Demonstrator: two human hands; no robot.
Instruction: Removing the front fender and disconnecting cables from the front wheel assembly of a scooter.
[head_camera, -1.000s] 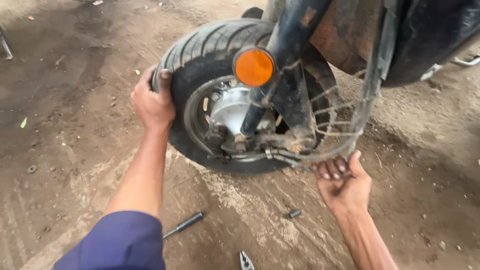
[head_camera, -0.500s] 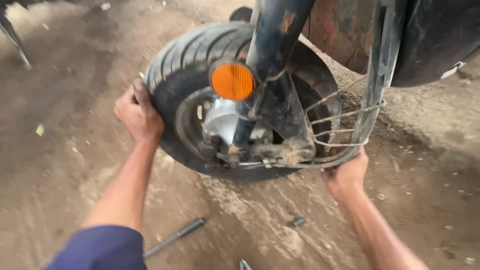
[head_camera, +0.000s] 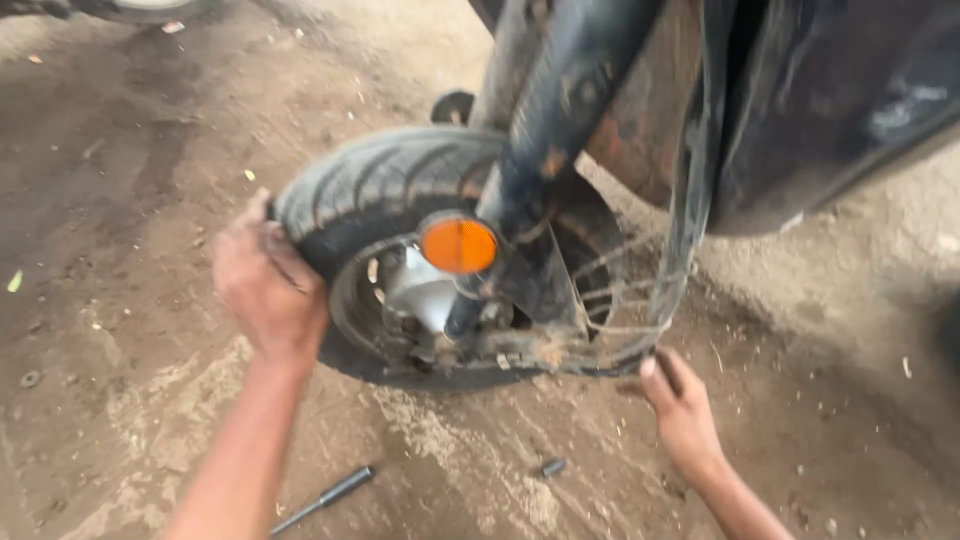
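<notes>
A small black scooter tyre (head_camera: 385, 185) on a grey hub (head_camera: 420, 295) stands on the dirt floor under a dark fork leg (head_camera: 555, 130) with a round orange reflector (head_camera: 458, 245). My left hand (head_camera: 268, 285) grips the tyre's left side. My right hand (head_camera: 683, 405) reaches under the wire guard (head_camera: 625, 300) at the wheel's lower right, fingers touching its bottom edge. The frame is blurred, so the right hand's grip is unclear.
A dark tool with a black handle (head_camera: 325, 498) lies on the ground below my left arm. A small bolt-like piece (head_camera: 552, 466) lies between my arms. The scooter's dark body (head_camera: 830, 100) hangs over the upper right. Dirt and debris cover the floor.
The view has swung and moved closer; the wheel now sits lower in the picture. My left hand has stayed on the tyre's left side and my right hand at the guard's lower edge.
</notes>
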